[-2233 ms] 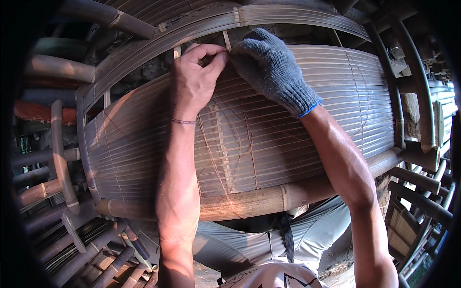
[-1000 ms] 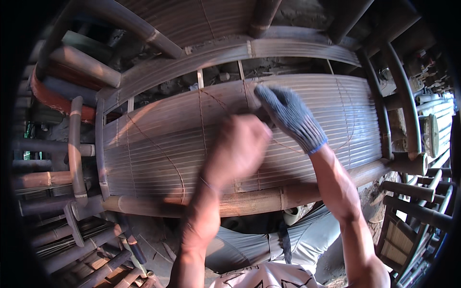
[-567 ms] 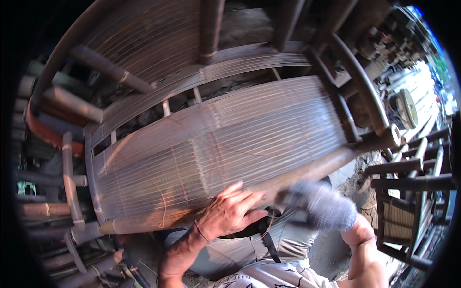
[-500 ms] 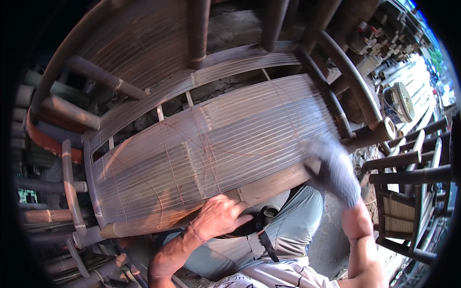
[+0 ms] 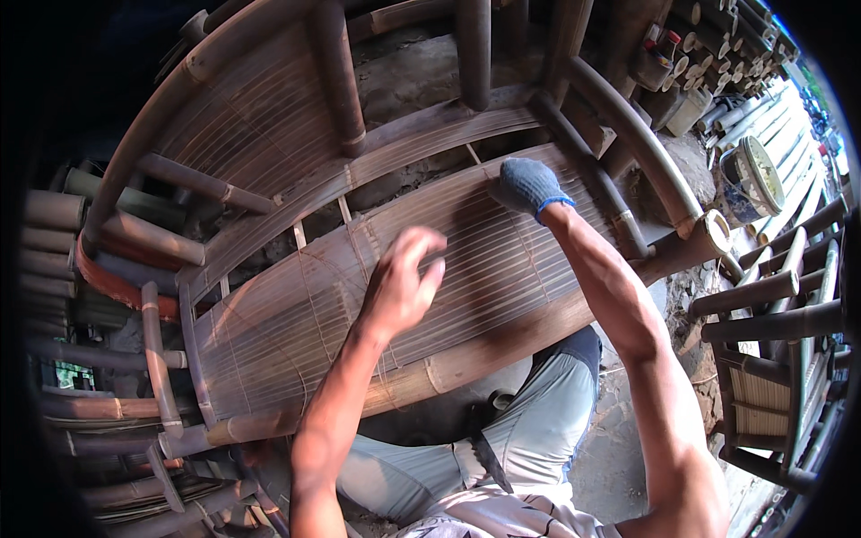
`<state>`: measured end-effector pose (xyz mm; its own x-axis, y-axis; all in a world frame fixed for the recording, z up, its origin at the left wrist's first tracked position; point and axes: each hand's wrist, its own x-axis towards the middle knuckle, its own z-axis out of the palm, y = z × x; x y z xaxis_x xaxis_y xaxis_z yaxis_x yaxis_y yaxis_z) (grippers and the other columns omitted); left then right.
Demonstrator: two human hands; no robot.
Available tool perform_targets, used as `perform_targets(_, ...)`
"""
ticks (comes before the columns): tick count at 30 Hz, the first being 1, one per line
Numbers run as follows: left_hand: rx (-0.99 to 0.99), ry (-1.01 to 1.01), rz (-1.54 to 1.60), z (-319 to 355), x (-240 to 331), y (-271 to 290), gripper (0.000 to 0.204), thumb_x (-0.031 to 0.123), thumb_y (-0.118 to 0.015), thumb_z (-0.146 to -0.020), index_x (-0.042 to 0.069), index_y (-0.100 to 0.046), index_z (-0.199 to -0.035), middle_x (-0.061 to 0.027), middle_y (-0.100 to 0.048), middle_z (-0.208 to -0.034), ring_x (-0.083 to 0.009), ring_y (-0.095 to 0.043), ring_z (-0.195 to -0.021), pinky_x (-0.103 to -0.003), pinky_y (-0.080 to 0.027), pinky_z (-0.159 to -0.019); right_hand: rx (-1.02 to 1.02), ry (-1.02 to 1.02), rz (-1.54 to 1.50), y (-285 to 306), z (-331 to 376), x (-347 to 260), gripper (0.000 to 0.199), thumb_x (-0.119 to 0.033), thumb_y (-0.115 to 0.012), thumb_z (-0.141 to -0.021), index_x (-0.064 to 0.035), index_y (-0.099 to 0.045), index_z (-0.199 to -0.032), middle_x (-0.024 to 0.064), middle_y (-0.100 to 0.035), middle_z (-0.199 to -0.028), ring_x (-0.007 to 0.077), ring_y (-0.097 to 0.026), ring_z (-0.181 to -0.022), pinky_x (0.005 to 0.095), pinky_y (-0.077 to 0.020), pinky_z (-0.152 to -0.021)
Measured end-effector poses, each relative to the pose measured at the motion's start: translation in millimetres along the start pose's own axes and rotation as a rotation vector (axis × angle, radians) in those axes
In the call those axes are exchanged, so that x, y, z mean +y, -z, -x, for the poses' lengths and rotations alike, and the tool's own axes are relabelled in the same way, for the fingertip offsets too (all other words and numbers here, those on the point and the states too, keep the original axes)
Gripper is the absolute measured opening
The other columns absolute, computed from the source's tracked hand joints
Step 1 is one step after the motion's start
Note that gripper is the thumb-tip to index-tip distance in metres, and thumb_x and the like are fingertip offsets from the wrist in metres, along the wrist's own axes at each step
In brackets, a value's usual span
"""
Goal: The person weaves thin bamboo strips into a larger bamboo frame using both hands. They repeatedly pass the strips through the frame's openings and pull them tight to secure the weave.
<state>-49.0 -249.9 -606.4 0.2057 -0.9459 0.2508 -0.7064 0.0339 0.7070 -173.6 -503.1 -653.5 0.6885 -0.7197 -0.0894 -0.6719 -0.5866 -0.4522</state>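
Both hands have been brought back onto the slatted seat (image 5: 296,305). Gloved right hand (image 5: 529,184) is pressed flat at the far edge. Bare left hand (image 5: 404,287) is raised, fingers curled together, possibly pinching thin cord; weaving seems resumed.

Both hands are back up from the front rail: the gloved right hand (image 5: 529,186) now presses the far edge of the slatted bamboo seat (image 5: 296,314), while the bare left hand (image 5: 404,282) (blurred) hovers mid-seat.

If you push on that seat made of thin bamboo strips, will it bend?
The slatted seat would likely flex a little, since its strips look thin. It probably springs back, held by the thick front pole. The gloved right hand presses its far edge without visible sagging.
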Motion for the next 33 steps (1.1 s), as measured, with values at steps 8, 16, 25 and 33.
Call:
perform_targets(8,-0.033,-0.339,-0.182,-133,-36,-102,0.034,0.008,-0.060,-0.093,0.007,-0.059,-0.127,-0.0180,-0.067,-0.114,-0.0317,-0.064,-0.111,-0.041,-0.051,-0.096,-0.515,-0.196,-1.059,75,87,0,0.026,-0.023,-0.055,-0.100,-0.0018,-0.067,-0.092,0.0058,-0.064,-0.072,0.0166,-0.055,-0.049,0.0301,-0.0443,-0.042)
perform_targets(16,0.122,0.323,-0.234,-176,-102,-65,0.022,0.007,-0.057,-0.083,0.007,-0.072,-0.100,-0.0253,-0.070,-0.101,-0.0384,-0.068,-0.098,-0.045,-0.054,-0.085,0.603,0.103,-0.365,144,24,71,0.013,-0.012,-0.064,-0.087,-0.0028,-0.073,-0.088,0.0137,-0.071,-0.082,0.0293,-0.071,-0.077,0.0396,-0.0578,-0.069)
perform_targets(25,-0.244,0.508,-0.071,-222,-124,-99,0.043,0.006,-0.050,-0.078,-0.002,-0.067,-0.117,-0.0318,-0.059,-0.126,-0.0442,-0.054,-0.125,-0.044,-0.043,-0.105,-0.081,0.156,0.169,-5,-115,45,0.025,-0.019,-0.063,-0.082,-0.0028,-0.075,-0.098,0.0216,-0.072,-0.094,0.0375,-0.071,-0.086,0.0447,-0.0554,-0.076)
perform_targets(33,-0.099,0.640,0.150,-210,-113,-85,0.025,0.012,-0.067,-0.083,-0.005,-0.073,-0.100,-0.0169,-0.072,-0.099,-0.0241,-0.065,-0.097,-0.034,-0.048,-0.087,0.051,0.320,-0.044,12,-104,64,0.025,-0.019,-0.063,-0.087,-0.0067,-0.072,-0.107,0.0179,-0.069,-0.102,0.0362,-0.066,-0.093,0.0436,-0.0530,-0.083)
